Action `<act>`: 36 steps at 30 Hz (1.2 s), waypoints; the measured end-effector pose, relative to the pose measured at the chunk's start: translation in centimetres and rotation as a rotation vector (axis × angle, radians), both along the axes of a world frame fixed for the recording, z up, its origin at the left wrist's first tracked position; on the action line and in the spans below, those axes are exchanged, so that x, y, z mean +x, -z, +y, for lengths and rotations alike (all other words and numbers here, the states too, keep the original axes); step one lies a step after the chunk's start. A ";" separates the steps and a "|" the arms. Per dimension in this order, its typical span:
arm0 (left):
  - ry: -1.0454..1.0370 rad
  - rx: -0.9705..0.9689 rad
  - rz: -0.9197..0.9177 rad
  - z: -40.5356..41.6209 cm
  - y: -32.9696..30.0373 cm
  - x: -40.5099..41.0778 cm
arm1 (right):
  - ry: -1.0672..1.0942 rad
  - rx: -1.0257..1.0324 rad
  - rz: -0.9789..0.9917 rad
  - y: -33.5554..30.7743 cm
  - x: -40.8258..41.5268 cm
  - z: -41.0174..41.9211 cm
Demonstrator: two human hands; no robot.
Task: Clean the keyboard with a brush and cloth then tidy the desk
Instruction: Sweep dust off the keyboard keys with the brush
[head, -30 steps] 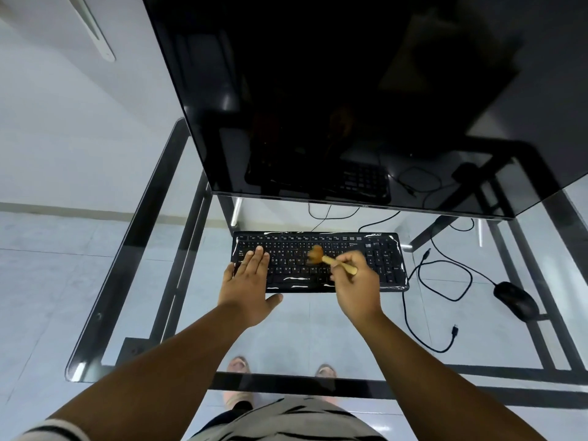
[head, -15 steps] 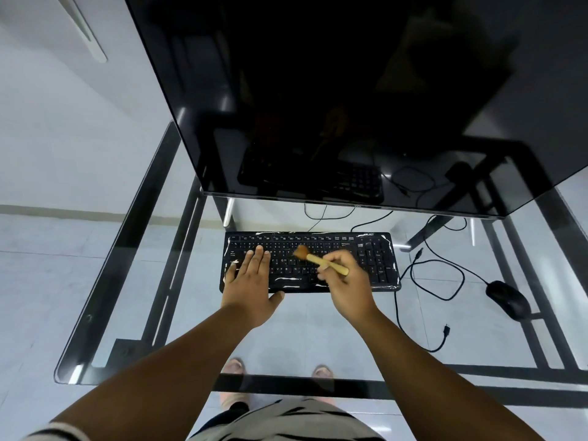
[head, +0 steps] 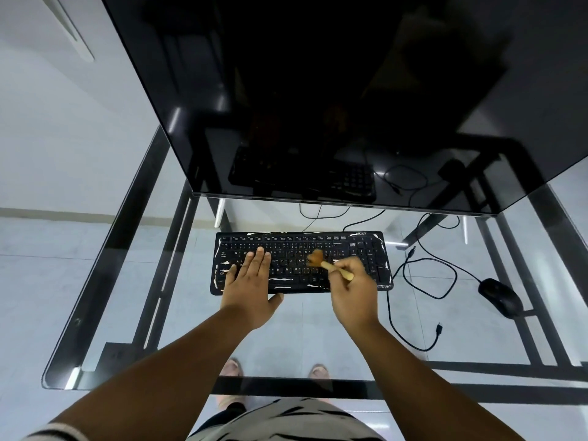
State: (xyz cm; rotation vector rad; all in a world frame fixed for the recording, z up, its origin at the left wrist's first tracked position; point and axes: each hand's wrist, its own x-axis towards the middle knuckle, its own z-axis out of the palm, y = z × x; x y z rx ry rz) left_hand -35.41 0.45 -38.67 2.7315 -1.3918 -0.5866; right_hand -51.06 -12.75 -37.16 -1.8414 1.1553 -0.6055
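**Operator:** I have the left hand (head: 251, 283) flat on the left half of the keyboard (head: 300, 262), fingers straight and together, pressing it down against the glass desk (head: 133, 249). The right hand (head: 351, 289) has its fingers curled round the wooden handle of the brush (head: 331, 265), and the bristle head sits on the keys right of centre, just left of the number pad.

**Observer:** Where's the cloth?

**Operator:** I can't see one anywhere in view, so I judge I'm in the brushing half of the job, with wiping and tidying not yet done.

**Observer:** What worries you?

**Operator:** Three things. The desk is smooth glass, so if my left palm eases off while I sweep, the keyboard could slide. The bristle head looks blurred, which suggests quick strokes; too hard a flick could scatter crumbs onto the glass or catch a keycap edge. And the loose cable (head: 413, 313) loops just beside the keyboard's right end, with its free plug lying near the front edge; my right wrist could snag it on a wide stroke.

**Observer:** And the mouse (head: 501, 297)?

**Operator:** Well apart to the right, but tethered by its own lead, so a dragged cable could pull it. The monitor (head: 318, 90) hangs close above the keyboard's far edge, so I'd keep upward flicks short.
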 end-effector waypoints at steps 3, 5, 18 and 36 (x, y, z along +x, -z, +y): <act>-0.004 -0.002 -0.008 -0.2 0.0 -0.2 | 0.049 0.027 -0.106 -0.4 0.0 -0.6; -0.018 -0.011 -0.012 -0.4 0.0 -0.3 | -0.039 0.084 -0.129 -0.9 0.4 -0.7; 0.012 -0.001 -0.019 -1.0 0.1 -0.7 | 0.207 0.001 -0.044 -0.3 -1.1 -2.4; 0.031 0.022 -0.034 -2.1 0.1 -2.2 | 0.142 0.095 -0.156 -0.3 -2.9 -3.5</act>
